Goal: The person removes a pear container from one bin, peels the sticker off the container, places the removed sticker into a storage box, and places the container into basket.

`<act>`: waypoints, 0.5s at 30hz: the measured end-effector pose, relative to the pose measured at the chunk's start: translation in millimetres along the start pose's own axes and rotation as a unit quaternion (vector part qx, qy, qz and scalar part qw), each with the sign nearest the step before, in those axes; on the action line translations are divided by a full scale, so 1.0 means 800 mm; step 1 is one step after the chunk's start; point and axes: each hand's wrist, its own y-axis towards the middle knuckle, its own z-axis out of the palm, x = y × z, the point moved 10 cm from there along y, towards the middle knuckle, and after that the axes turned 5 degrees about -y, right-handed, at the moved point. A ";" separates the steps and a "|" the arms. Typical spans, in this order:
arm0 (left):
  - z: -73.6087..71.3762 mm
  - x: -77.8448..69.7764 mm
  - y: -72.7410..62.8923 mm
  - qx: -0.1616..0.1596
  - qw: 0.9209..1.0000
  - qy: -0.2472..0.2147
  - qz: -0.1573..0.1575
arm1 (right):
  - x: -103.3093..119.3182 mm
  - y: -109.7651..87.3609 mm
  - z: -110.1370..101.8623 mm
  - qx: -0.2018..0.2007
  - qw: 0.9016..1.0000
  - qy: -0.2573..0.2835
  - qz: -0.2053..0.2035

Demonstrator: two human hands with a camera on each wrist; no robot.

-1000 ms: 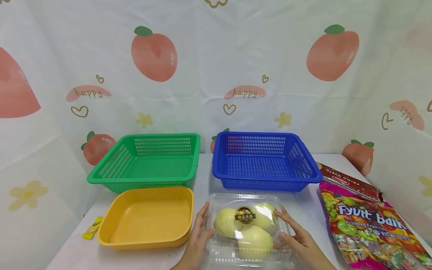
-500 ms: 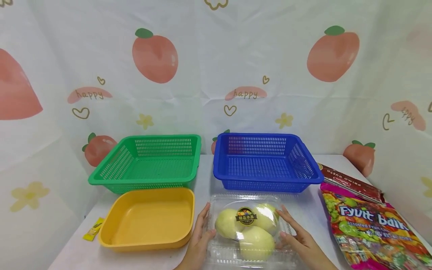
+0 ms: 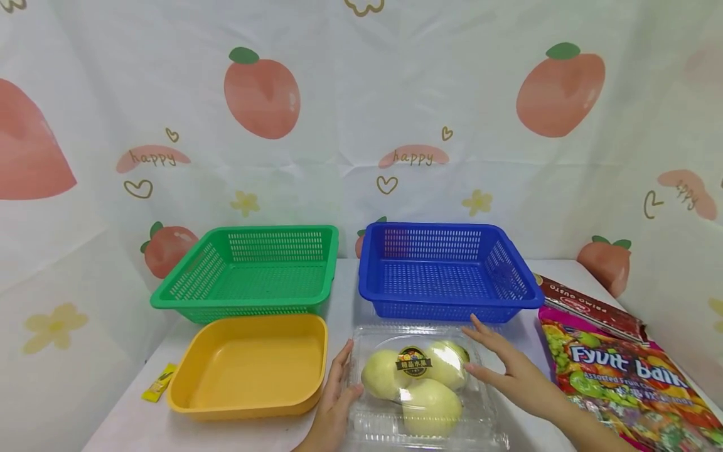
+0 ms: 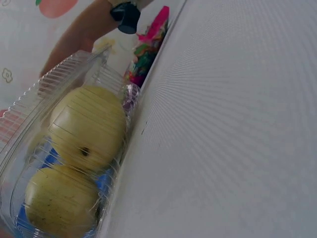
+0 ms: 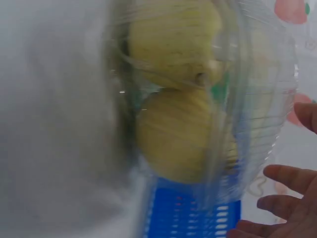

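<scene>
A clear plastic clamshell box (image 3: 384,411) with three pale yellow fruits (image 3: 432,402) inside lies at the front middle in the head view, a black label on its lid. Along its left side rests my left hand (image 3: 333,398), fingers extended by the edge and thumb over the lid. My right hand (image 3: 516,376) is raised at the box's right side with its fingers spread and nothing in it. The left wrist view shows the box's ribbed wall and two fruits (image 4: 89,126) close up. In the right wrist view the spread fingers (image 5: 292,178) stand apart from the blurred box.
Behind the box stands a blue basket (image 3: 452,306); left of it is a green basket (image 3: 243,304). A yellow tub (image 3: 248,411) sits left of my left hand, beside a small yellow packet (image 3: 160,382). At right lie a candy bag (image 3: 632,370) and a dark red packet (image 3: 593,307).
My right hand has come off the box's right side, lifting and spreading its fingers. The left hand stays at the left edge, and the box has hardly moved.
</scene>
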 end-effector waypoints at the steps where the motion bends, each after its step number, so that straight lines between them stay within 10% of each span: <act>1: 0.000 0.000 0.000 -0.001 1.000 0.001 0.000 | 0.006 0.005 -0.001 0.005 1.000 0.000 -0.008; 15: -0.001 0.001 0.000 -0.002 1.000 0.006 -0.004 | 0.066 0.062 0.006 0.081 0.993 0.001 -0.084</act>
